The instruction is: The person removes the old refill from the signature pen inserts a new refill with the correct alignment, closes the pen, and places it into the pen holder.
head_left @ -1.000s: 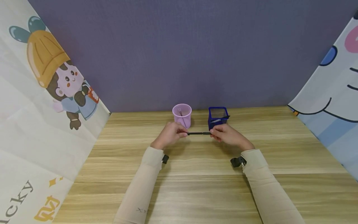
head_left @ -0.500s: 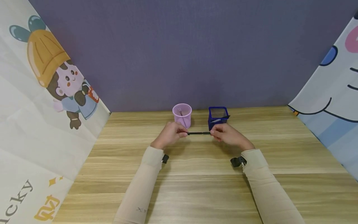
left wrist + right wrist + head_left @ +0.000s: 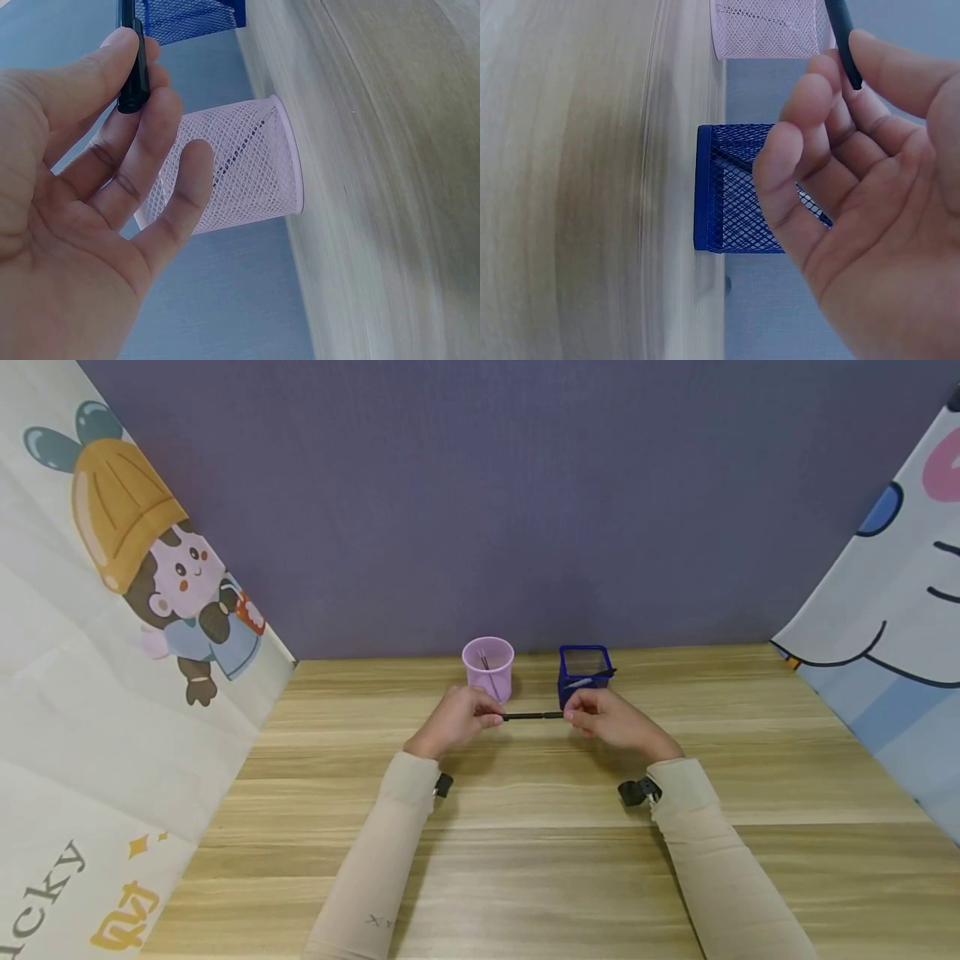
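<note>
In the head view, the left hand (image 3: 457, 720) and right hand (image 3: 613, 723) hide the ends of the black pen (image 3: 528, 717). The top edges crop the blue mesh holder (image 3: 195, 26) in the left wrist view and the pink mesh cup (image 3: 772, 43) in the right. The cup's thin contents (image 3: 485, 662) are too small to identify.

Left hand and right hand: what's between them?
A black pen spans the gap, one end pinched by the left hand, the other by the right hand, as the head view shows.
</note>
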A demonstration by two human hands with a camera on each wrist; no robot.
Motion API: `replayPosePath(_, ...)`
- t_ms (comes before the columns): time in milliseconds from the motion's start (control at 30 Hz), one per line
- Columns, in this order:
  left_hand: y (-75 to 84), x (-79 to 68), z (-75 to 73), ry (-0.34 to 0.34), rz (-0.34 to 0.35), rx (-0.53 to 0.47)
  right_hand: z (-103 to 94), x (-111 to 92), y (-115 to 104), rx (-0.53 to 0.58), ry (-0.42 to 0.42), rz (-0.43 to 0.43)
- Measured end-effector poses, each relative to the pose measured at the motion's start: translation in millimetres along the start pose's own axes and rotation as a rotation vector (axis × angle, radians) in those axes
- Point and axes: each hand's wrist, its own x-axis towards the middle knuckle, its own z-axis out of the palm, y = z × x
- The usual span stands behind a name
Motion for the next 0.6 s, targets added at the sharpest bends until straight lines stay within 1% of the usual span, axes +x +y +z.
replayPosePath(600, 0.0, -0.2, -1.0, -0.004, 0.003, 0.002, 0.8, 0.6, 0.2, 0.031, 0.005, -0.008)
